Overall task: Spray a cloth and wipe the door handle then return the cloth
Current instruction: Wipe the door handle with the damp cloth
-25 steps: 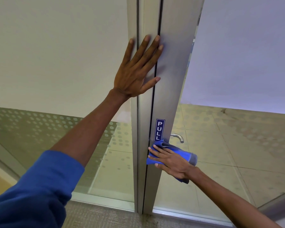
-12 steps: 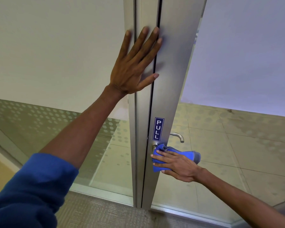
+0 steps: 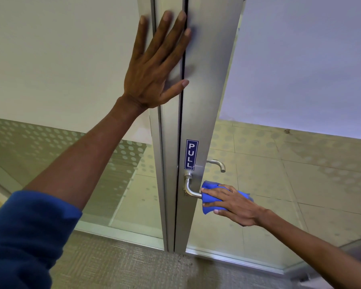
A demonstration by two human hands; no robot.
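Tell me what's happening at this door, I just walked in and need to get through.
A person is cleaning the door handle. Their right hand grips a blue cloth wrapped around the handle's lever, while the left hand presses flat against the metal door frame higher up, above the PULL sign.
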